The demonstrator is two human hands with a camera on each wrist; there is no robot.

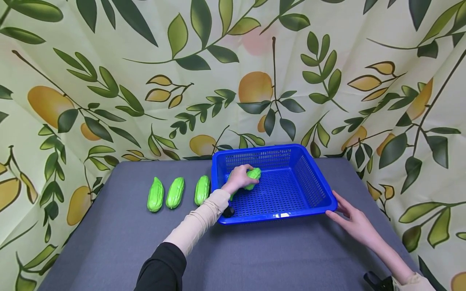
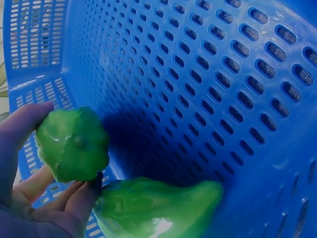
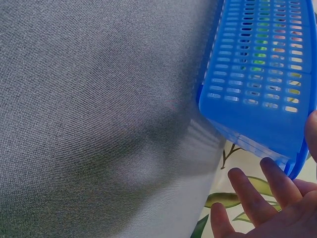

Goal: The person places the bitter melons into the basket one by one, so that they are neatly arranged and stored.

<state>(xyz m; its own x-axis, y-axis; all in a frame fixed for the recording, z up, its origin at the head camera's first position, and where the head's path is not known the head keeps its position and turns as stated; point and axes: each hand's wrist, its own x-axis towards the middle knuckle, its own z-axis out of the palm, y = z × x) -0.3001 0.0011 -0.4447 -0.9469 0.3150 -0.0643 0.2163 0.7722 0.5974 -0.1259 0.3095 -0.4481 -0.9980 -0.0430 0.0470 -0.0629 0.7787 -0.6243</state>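
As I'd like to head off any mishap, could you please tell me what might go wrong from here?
The bitter melon in the left hand could knock the lower bitter melon when released, as they are very close together. The blue perforated basket might shift if bumped, since the right hand has its fingers at one corner rather than wrapped round it. A leftward slide could then push the nearest bitter melon on the table, just outside the rim.
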